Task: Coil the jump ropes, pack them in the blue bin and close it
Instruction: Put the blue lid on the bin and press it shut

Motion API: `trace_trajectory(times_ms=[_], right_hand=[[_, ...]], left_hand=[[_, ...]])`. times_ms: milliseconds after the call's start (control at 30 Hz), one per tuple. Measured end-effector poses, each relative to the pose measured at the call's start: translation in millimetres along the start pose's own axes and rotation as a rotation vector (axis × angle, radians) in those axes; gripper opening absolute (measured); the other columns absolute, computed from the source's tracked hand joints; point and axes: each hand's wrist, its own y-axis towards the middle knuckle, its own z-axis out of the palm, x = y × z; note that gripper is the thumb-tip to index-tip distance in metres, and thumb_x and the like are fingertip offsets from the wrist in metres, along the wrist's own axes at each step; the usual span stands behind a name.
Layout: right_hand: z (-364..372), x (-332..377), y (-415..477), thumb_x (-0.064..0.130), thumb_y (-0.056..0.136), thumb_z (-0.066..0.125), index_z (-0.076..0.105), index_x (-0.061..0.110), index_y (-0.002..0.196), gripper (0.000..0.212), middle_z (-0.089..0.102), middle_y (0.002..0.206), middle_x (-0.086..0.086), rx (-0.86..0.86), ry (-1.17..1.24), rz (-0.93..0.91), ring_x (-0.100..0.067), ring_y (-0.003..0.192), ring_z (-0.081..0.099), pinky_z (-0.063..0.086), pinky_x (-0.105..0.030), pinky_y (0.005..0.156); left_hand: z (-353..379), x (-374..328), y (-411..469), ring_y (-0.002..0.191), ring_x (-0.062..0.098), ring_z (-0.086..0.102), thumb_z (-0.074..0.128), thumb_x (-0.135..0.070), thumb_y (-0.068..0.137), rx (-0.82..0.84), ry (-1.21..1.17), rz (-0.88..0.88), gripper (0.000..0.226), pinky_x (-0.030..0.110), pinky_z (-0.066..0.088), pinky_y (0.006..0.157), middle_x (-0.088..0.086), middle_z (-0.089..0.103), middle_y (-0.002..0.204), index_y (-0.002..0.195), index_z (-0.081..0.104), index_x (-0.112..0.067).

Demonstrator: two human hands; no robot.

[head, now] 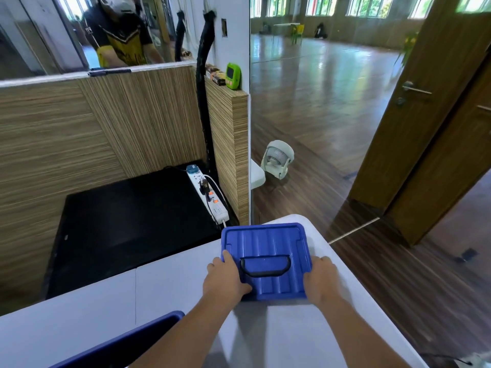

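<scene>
A blue lid (268, 243) with a black handle (264, 265) lies flat near the far right corner of the white table (93, 322). My left hand (225, 277) grips the lid's left edge, thumb lying on its top. My right hand (322, 278) holds its right edge, fingers curled over the side. The rim of the blue bin (127, 341) shows at the bottom left, near me; its inside is hidden. No jump ropes are in view.
A black surface (127, 229) lies beyond the table with a white power strip (208, 196) on it, against wood-grain panels. A green timer (233, 75) stands on the panel ledge. A small white fan (277, 159) sits on the wooden floor to the right, by a door.
</scene>
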Motion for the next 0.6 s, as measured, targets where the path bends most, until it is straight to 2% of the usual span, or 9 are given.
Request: trace_trajectory(times_ms=[133, 233, 300, 433, 500, 600], right_hand=[[-32, 25, 7, 0.001, 0.080, 0.046, 0.055, 0.017, 0.080, 0.018, 0.051, 0.088, -0.004, -0.101, 0.090, -0.129, -0.030, 0.084, 0.054, 0.042, -0.035, 0.070], [-54, 51, 3, -0.001, 0.077, 0.048, 0.054, 0.021, 0.081, 0.023, 0.048, 0.085, -0.001, -0.165, 0.127, -0.273, -0.029, 0.083, 0.051, 0.036, -0.031, 0.071], [-65, 69, -3, 0.001, 0.076, 0.047, 0.053, 0.025, 0.080, 0.025, 0.048, 0.083, 0.000, -0.185, 0.155, -0.341, -0.028, 0.081, 0.049, 0.036, -0.031, 0.071], [-78, 110, -29, 0.001, 0.073, 0.044, 0.049, 0.025, 0.073, 0.024, 0.050, 0.076, -0.002, -0.204, 0.253, -0.491, -0.026, 0.071, 0.047, 0.032, -0.032, 0.058], [-79, 130, -49, 0.000, 0.078, 0.048, 0.052, 0.028, 0.080, 0.029, 0.050, 0.083, -0.001, -0.203, 0.281, -0.546, -0.024, 0.078, 0.047, 0.034, -0.033, 0.063], [-72, 156, -79, -0.001, 0.083, 0.051, 0.060, 0.021, 0.099, 0.029, 0.051, 0.092, -0.003, -0.180, 0.326, -0.599, -0.027, 0.086, 0.050, 0.039, -0.034, 0.071]], left_hand=[[-41, 6, -15, 0.126, 0.028, 0.047, 0.078, -0.054, 0.078, -0.131, -0.092, 0.016, 0.104, 0.036, 0.049, 0.091, 0.008, 0.046, 0.135, 0.155, 0.021, -0.015], [-72, 21, -32, 0.119, 0.026, 0.051, 0.080, -0.054, 0.076, -0.257, -0.156, 0.017, 0.096, 0.035, 0.053, 0.091, 0.006, 0.049, 0.127, 0.149, 0.030, -0.018], [-90, 34, -45, 0.119, 0.025, 0.051, 0.080, -0.054, 0.077, -0.323, -0.181, 0.018, 0.098, 0.034, 0.052, 0.093, 0.006, 0.050, 0.128, 0.152, 0.028, -0.018], [-123, 69, -82, 0.121, 0.024, 0.048, 0.078, -0.053, 0.081, -0.451, -0.243, -0.005, 0.097, 0.033, 0.049, 0.095, 0.004, 0.050, 0.130, 0.155, 0.025, -0.019], [-132, 92, -102, 0.123, 0.024, 0.047, 0.078, -0.053, 0.081, -0.510, -0.296, -0.017, 0.099, 0.035, 0.050, 0.099, 0.002, 0.051, 0.134, 0.158, 0.023, -0.021], [-139, 128, -135, 0.124, 0.022, 0.045, 0.076, -0.050, 0.083, -0.609, -0.362, -0.044, 0.098, 0.036, 0.049, 0.100, -0.001, 0.052, 0.138, 0.160, 0.022, -0.024]])
